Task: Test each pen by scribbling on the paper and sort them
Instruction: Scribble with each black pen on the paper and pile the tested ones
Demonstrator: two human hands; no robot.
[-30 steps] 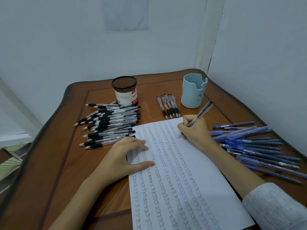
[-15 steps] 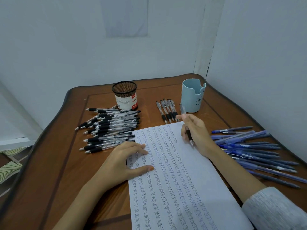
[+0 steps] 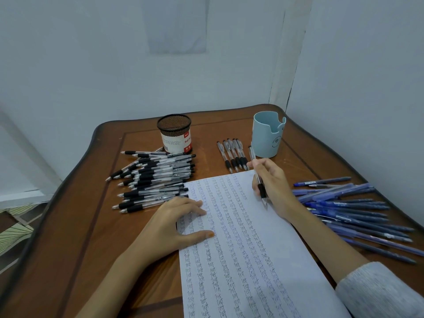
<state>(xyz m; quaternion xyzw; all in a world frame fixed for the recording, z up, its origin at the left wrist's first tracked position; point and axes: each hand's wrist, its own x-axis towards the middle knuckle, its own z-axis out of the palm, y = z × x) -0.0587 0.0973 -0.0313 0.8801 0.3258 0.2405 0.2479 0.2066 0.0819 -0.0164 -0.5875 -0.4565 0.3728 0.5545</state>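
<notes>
A white sheet of paper covered in columns of scribbled words lies on the wooden table. My right hand grips a clear pen with a black grip, its tip pointing toward me just above the paper's right edge. My left hand rests flat on the paper's left edge, fingers spread. A pile of black-grip pens lies to the left. A short row of similar pens sits beyond the paper. Blue pens are heaped at the right.
A black mesh pen pot with a white label stands at the back, and a light blue cup stands to its right. White walls close in behind and on the right. The table's left edge drops to a patterned floor.
My right hand stopped writing and turned the pen round, so its tip now points toward me. The hand shifted slightly toward the row of pens. My left hand stayed put.
</notes>
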